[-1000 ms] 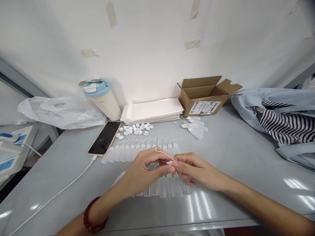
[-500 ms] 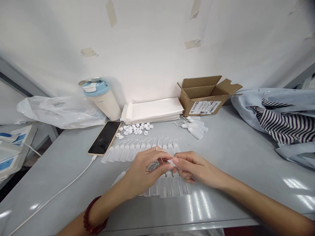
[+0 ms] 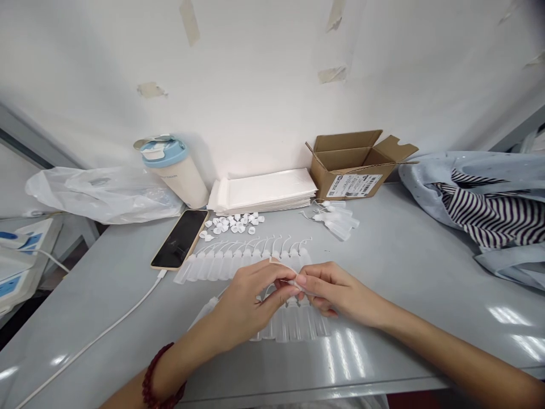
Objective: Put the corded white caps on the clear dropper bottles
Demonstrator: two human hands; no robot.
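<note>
My left hand [image 3: 251, 298] pinches a small white nozzle piece with a thin curved tube [image 3: 281, 263] rising from it. My right hand [image 3: 336, 288] meets it fingertip to fingertip and grips the same piece, apparently a squeeze bottle whose body is mostly hidden in the fingers. Below the hands lies a row of translucent squeeze bottles [image 3: 283, 326], partly covered by my left hand. Behind them is a second row of bottles [image 3: 216, 266], their thin curved tubes pointing away from me. Several loose white caps [image 3: 234, 222] are heaped beyond that row.
A phone [image 3: 181, 238] on a charging cable lies left. At the back stand a tumbler [image 3: 181, 176], a stack of white envelopes [image 3: 266, 190] and an open cardboard box [image 3: 353, 170]. More bottles [image 3: 338, 221] lie before the box. A plastic bag [image 3: 106, 193] and a cloth bag [image 3: 430, 182] flank these.
The fingertips of both hands have drawn slightly closer around the white piece, covering more of it. The view has shifted slightly; the bottles and caps lie as before.
</note>
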